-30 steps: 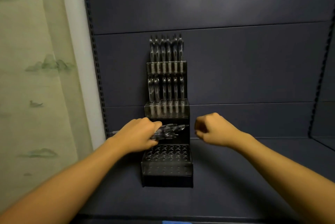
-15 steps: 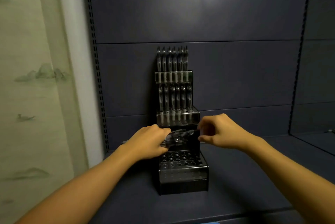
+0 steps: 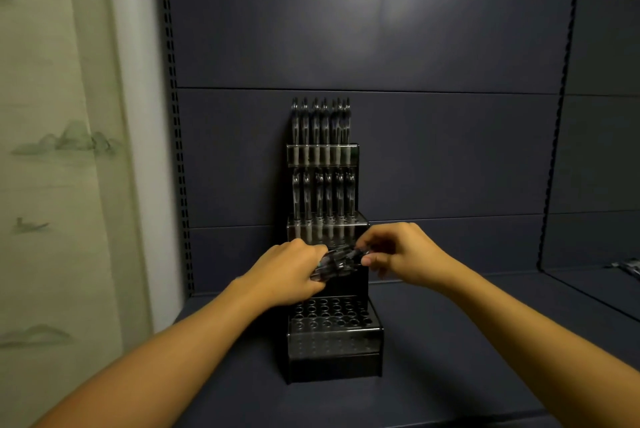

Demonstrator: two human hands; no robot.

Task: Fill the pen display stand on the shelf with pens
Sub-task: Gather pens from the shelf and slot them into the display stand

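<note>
Item: pen display stand [image 3: 334, 341], black, three stepped tiers, standing on the dark blue shelf [image 3: 450, 341] against the back panel, at the centre of the view.

Contents: top tier and middle tier each carry a row of upright pens [image 3: 322, 122]; bottom tier, at 6 o'clock from the hands, shows only open round holes. Judged roughly two-thirds filled.

Left hand [image 3: 287, 275]: curled round a bundle of pens [image 3: 334, 263], held roughly level in front of the stand, between the middle and bottom tiers.

Right hand [image 3: 398, 254]: at 3 o'clock from the bundle, touching it; thumb and forefinger pinch the end of one pen. The two hands sit close together.

Step in hand, as judged: drawing a single pen from the bundle. Best done by pulling straight along the pen's length while the left hand grips firmly, so the neighbours do not slide out. Then tip it upright and seat it in a back-row hole first, leaving nearer holes reachable.

Materials: pens slim, cylindrical, glossy clear-and-dark plastic, apparently with clips at the top; likely slippery. Stand rigid, with shiny, reflective tier fronts. Shelf and panels matt, smooth. Wall at 9 o'clock pale, printed with faint green hills.
</note>
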